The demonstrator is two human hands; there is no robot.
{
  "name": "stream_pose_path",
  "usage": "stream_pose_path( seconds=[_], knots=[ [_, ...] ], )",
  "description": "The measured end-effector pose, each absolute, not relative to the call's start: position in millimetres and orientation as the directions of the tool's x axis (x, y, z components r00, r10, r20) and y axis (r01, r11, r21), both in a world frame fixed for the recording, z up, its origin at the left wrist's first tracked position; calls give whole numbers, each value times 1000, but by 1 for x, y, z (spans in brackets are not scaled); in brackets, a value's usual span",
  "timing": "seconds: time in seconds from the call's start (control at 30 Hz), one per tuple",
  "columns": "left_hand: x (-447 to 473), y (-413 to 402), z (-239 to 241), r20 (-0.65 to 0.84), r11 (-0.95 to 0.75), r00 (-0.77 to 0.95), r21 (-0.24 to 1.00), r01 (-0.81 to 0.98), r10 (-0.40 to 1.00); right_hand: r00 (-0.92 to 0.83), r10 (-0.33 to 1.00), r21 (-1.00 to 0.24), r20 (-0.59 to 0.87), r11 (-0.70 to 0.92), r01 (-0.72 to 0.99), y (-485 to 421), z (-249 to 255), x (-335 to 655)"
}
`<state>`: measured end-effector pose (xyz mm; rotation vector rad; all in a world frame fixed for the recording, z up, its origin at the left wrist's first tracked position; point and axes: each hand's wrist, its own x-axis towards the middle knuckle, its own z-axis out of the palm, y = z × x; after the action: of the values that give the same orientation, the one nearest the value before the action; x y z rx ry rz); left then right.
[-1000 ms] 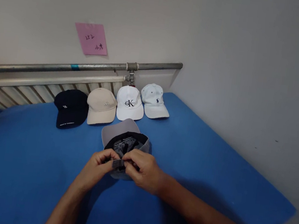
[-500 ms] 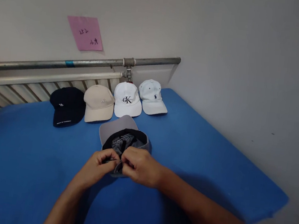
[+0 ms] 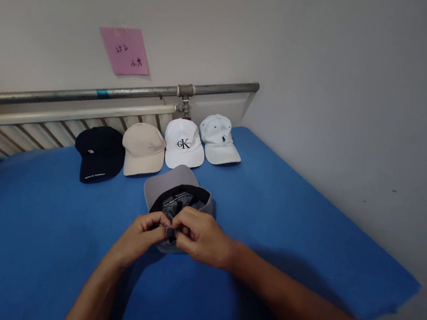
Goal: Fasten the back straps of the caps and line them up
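A grey baseball cap (image 3: 171, 183) lies upside down on the blue-covered surface, its brim pointing away from me and its dark inner band showing. My left hand (image 3: 142, 237) pinches the cap's back strap from the left, thumb and fingers closed. From the right, my right hand (image 3: 200, 236) pinches the same strap, fingertips almost meeting those of the left. A short dark piece of strap shows between the fingertips; the fastening itself is too small to make out. My fingers cover most of the cap's near edge.
Behind stand a black cap (image 3: 101, 154), a beige cap (image 3: 143, 149), a white cap (image 3: 184, 146) and a pale blue cap (image 3: 219, 140) in a row. A radiator (image 3: 37, 133) and a metal pipe (image 3: 139, 93) run along the wall, under a pink note (image 3: 124, 51). The blue cover (image 3: 289, 205) reaches the right wall.
Both hands stay on the cap's back strap, with a little more of the dark strap now showing between the fingertips. The whole view has shifted slightly.
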<state>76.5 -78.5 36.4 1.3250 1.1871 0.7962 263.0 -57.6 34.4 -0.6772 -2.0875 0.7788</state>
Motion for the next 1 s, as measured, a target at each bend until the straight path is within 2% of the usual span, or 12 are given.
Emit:
stream_pose_path(
  seconds=[0.13,0.2,0.27,0.4,0.53,0.63,0.77,0.83,0.9,1.0],
  knots=[
    [76,-78,33,-176,121,273,971,207,946,-593,603,-629,534,752,198,-57,31,261],
    [75,-78,33,-177,118,275,969,217,945,-613,623,-654,486,724,218,-56,32,262],
    [74,-78,36,-184,127,276,969,211,943,-592,704,-747,392,619,241,-54,34,263],
    [71,-78,39,-187,154,249,978,143,950,-455,877,-948,153,261,183,-45,39,267],
    [69,-78,37,-180,162,230,982,94,956,-443,895,-991,49,98,87,-40,40,271],
    [67,-78,36,-175,165,227,984,61,958,-537,843,-976,40,149,161,-41,38,271],
    [63,-78,36,-185,179,274,983,48,944,-613,766,-860,193,433,269,-39,32,270],
    [61,-78,34,-180,180,280,983,26,943,-599,762,-801,247,508,317,-35,30,271],
    [57,-78,32,-156,164,282,986,-6,947,-529,810,-812,252,475,340,-32,29,272],
    [53,-77,27,-125,136,280,991,-19,952,-387,905,-888,179,318,332,-29,29,272]
  ],
)
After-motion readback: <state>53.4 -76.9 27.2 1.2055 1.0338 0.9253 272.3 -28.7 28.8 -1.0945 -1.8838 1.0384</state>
